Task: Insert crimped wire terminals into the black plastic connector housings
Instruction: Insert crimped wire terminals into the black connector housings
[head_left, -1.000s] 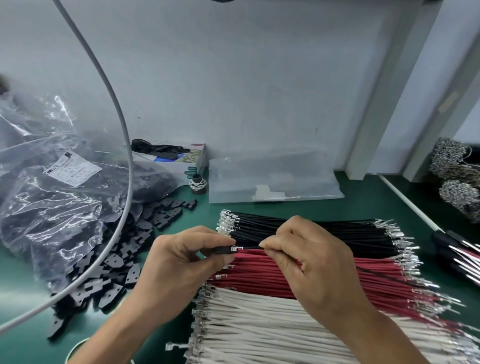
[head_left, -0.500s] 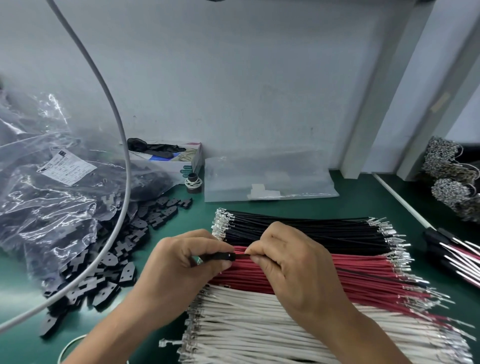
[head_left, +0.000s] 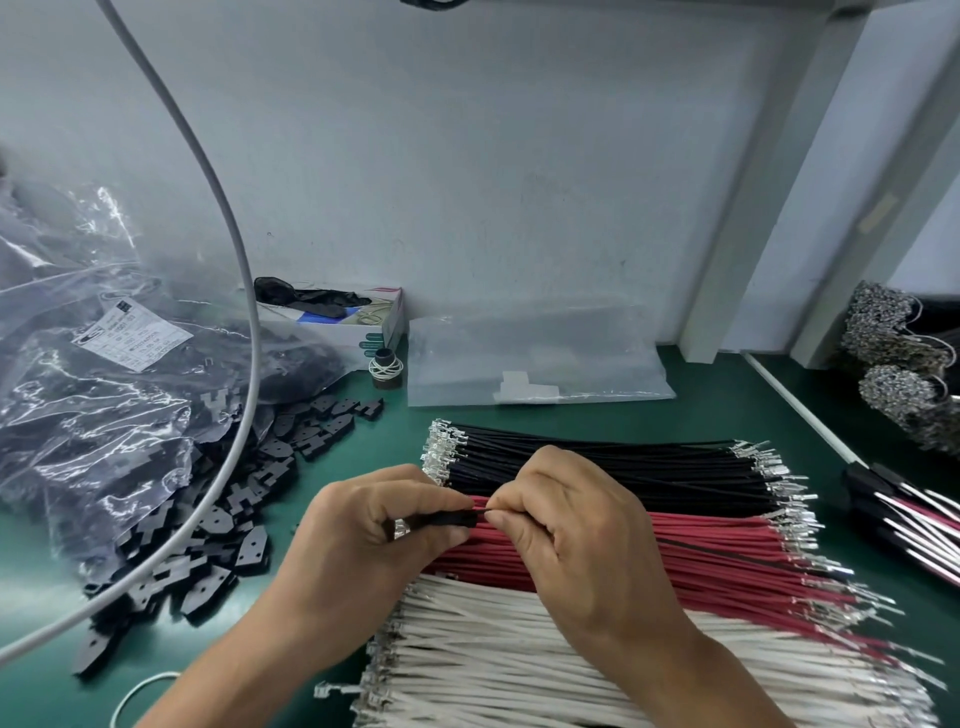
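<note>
- The left hand (head_left: 374, 525) grips a black connector housing (head_left: 451, 518) between thumb and curled fingers, above the bench (head_left: 691, 415) near its front middle.
- A metal terminal tip (head_left: 402, 529) shows at the left end of the housing, between the fingers.
- The right hand (head_left: 566, 525) pinches a thin wire at the right end of the housing; thumb and forefinger are closed on it, and the wire's colour cannot be told at the pinch.
- Both hands are held over three flat bundles of crimped wires: black wires (head_left: 623, 467) farthest back, red wires (head_left: 701, 556) in the middle, white wires (head_left: 519, 660) at the front edge.
- Loose black housings (head_left: 249, 499) lie in a heap on the left part of the bench, spilling from a clear plastic bag (head_left: 88, 395).
- The bag bears a white printed label (head_left: 132, 335); its writing is too small to read.
- A grey cable (head_left: 244, 270) arcs across the left of the view.
- A small open carton (head_left: 358, 325) stands at the back edge against the wall; its print is not legible.
- A flat clear bag (head_left: 535, 358) lies beside the carton, along the back edge.
- Finished wire assemblies (head_left: 914, 519) lie at the right edge.
</note>
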